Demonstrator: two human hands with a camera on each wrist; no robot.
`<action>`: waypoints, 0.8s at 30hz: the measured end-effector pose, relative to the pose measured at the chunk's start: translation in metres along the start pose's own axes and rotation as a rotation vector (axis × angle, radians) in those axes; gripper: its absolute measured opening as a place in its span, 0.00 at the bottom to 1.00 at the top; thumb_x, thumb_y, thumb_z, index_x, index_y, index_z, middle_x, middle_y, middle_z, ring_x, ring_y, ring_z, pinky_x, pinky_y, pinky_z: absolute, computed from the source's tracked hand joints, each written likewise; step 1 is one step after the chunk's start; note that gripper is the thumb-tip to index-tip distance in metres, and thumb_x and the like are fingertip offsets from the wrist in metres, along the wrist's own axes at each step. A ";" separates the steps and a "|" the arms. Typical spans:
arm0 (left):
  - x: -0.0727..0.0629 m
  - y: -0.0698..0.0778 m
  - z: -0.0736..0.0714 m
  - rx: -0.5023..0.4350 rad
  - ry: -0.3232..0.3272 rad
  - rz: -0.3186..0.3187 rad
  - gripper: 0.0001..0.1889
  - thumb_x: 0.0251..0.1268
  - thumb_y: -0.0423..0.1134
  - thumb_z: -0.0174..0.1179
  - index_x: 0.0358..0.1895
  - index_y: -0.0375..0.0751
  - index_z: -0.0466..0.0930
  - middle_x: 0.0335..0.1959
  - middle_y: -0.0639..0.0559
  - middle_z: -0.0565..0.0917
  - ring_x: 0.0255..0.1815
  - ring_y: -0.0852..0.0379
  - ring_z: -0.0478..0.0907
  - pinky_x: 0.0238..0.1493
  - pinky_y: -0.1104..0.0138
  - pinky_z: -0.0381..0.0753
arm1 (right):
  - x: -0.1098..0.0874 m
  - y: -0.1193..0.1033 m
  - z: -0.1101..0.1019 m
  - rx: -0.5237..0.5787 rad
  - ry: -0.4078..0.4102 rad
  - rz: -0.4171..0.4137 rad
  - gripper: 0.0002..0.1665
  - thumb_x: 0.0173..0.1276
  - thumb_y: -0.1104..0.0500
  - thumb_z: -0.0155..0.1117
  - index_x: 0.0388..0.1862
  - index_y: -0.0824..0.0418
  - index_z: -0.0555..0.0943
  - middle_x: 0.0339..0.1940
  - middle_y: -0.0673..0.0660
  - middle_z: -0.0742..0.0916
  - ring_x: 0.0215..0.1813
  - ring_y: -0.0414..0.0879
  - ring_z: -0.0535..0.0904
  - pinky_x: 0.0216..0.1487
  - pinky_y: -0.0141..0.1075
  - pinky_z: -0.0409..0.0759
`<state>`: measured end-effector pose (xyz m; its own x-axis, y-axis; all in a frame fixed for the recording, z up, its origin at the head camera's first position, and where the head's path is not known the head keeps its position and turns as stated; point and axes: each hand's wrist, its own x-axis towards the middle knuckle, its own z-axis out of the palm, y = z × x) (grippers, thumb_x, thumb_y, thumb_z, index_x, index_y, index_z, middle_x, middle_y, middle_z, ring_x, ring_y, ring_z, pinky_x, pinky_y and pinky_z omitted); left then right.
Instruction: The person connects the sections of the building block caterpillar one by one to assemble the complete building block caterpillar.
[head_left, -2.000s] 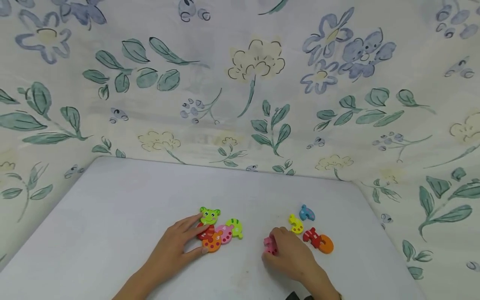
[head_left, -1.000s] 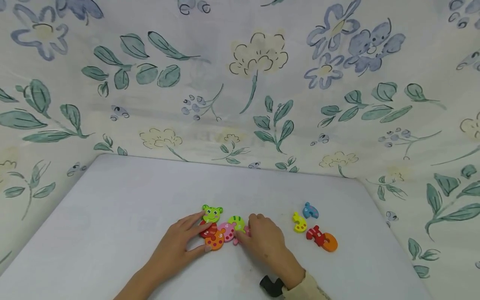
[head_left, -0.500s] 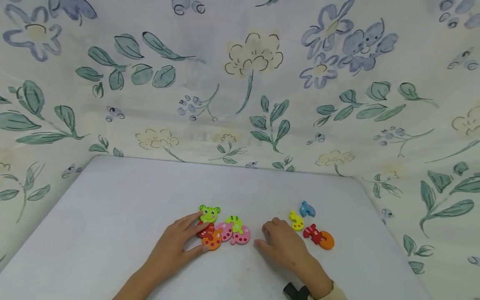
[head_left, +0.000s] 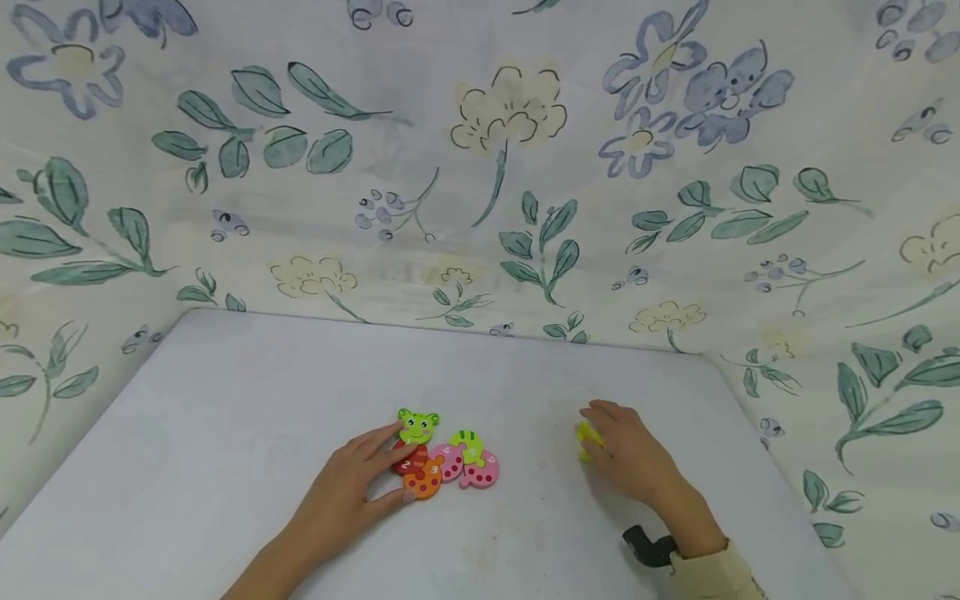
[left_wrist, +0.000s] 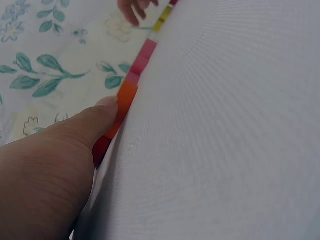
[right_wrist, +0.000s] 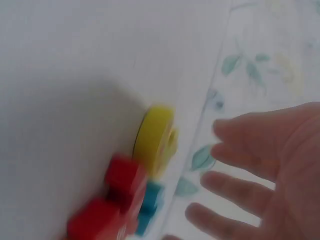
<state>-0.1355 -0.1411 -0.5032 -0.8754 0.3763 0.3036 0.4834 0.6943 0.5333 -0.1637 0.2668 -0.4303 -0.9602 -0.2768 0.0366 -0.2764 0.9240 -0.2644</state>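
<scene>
A row of joined, numbered caterpillar puzzle pieces lies on the white table. It has a green frog-like head (head_left: 416,427), a red piece (head_left: 409,460), an orange piece (head_left: 422,482), a pink piece (head_left: 447,462), a green striped piece (head_left: 468,446) and a pink end piece (head_left: 480,471). My left hand (head_left: 341,483) holds its near end, fingers over the head and red piece, thumb against the orange edge. My right hand (head_left: 630,450) reaches over a yellow puzzle piece (right_wrist: 152,140); in the right wrist view its fingers are spread and apart from the piece.
In the right wrist view, a red piece (right_wrist: 125,175) and a blue piece (right_wrist: 150,202) lie near the yellow one; the right hand covers them in the head view. A black bent object (head_left: 648,548) sits by the right wrist. Floral fabric (head_left: 480,167) rises behind the table (head_left: 300,358).
My right hand brought the pink end piece to the row, let it go beside the green striped piece, then moved right over the yellow piece. My left hand has stayed in place.
</scene>
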 end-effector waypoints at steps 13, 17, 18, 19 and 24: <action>0.000 -0.001 -0.001 0.000 0.006 -0.011 0.32 0.64 0.60 0.72 0.70 0.56 0.81 0.78 0.54 0.70 0.76 0.46 0.67 0.70 0.39 0.70 | 0.015 0.031 0.003 -0.122 -0.122 0.111 0.26 0.70 0.67 0.64 0.68 0.63 0.82 0.73 0.70 0.75 0.56 0.67 0.77 0.56 0.60 0.83; 0.000 -0.001 0.000 0.000 -0.005 -0.021 0.32 0.64 0.61 0.71 0.70 0.57 0.81 0.78 0.55 0.69 0.76 0.46 0.66 0.70 0.39 0.69 | 0.014 0.028 0.003 -0.140 -0.117 0.127 0.26 0.70 0.67 0.64 0.68 0.63 0.82 0.72 0.70 0.75 0.57 0.68 0.77 0.56 0.60 0.83; 0.001 -0.001 0.000 0.000 -0.013 -0.026 0.33 0.64 0.62 0.71 0.70 0.57 0.81 0.79 0.55 0.69 0.77 0.47 0.66 0.71 0.39 0.69 | 0.013 0.027 0.004 -0.135 -0.118 0.132 0.26 0.70 0.67 0.63 0.68 0.63 0.82 0.72 0.71 0.75 0.58 0.69 0.77 0.57 0.61 0.83; 0.001 -0.002 0.000 0.001 -0.021 -0.032 0.33 0.63 0.62 0.71 0.71 0.57 0.80 0.79 0.55 0.69 0.77 0.47 0.66 0.71 0.39 0.69 | 0.012 0.026 0.004 -0.128 -0.117 0.133 0.26 0.71 0.67 0.63 0.68 0.63 0.81 0.72 0.72 0.75 0.59 0.70 0.76 0.56 0.63 0.82; 0.000 -0.002 0.001 -0.008 -0.040 -0.050 0.33 0.63 0.61 0.72 0.71 0.58 0.80 0.79 0.56 0.68 0.77 0.48 0.65 0.72 0.40 0.68 | 0.009 0.021 0.007 -0.086 -0.104 0.142 0.26 0.74 0.64 0.60 0.71 0.65 0.77 0.73 0.74 0.73 0.65 0.75 0.74 0.55 0.70 0.79</action>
<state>-0.1368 -0.1422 -0.5048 -0.8982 0.3654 0.2443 0.4386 0.7083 0.5531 -0.1783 0.2816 -0.4419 -0.9818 -0.1640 -0.0959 -0.1453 0.9735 -0.1764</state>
